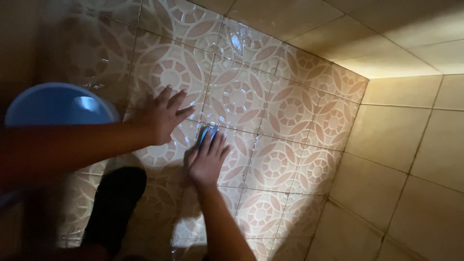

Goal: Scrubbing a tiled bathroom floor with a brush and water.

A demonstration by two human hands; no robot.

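Note:
My right hand [208, 159] presses a small blue scrub pad [207, 131] flat against the wet patterned floor tiles [285, 121], fingers spread over it so only its far edge shows. My left hand [162, 116] lies open and flat on the tiles just to the left of it, fingers apart, holding nothing. The pad's full shape is hidden under my fingers.
A blue plastic basin [60, 104] stands at the left, partly behind my left forearm. A dark leg or foot [116, 203] rests on the floor below it. Plain beige wall tiles [411, 125] rise on the right and far side, meeting the floor in a corner.

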